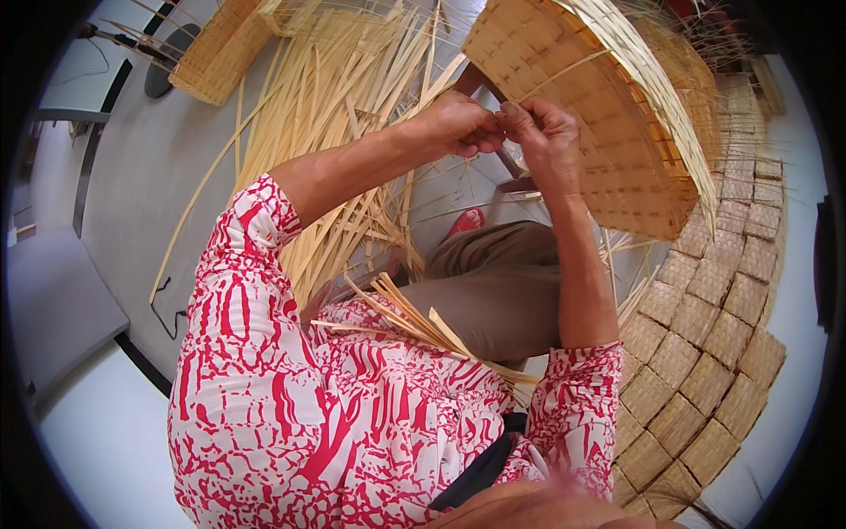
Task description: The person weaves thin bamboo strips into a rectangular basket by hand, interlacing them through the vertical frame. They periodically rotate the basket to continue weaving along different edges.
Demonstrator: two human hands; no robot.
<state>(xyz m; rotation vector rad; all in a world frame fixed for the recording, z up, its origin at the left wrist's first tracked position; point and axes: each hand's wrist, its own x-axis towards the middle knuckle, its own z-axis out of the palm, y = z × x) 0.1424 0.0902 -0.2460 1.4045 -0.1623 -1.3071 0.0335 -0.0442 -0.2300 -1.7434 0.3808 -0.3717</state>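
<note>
A woven bamboo basket (573,106) leans at the upper right, its checkered wall facing me and a fringe of unwoven strip ends along its outer edge. Across that wall a thin bamboo strip (577,67) runs down to my right hand (551,141), whose thumb and forefinger are pinched closed on its end. Just left of it and almost touching, my left hand (460,123) is closed, fingers curled; what it grips is too small to make out. Both hands are held at the basket's lower left corner.
Loose bamboo strips (308,132) cover the floor at the far left and centre. A few strips (414,322) lie across my lap. Small woven pieces (705,353) stand in rows along the right. Another woven basket (225,53) is at the upper left, and a grey panel (62,309) at the left.
</note>
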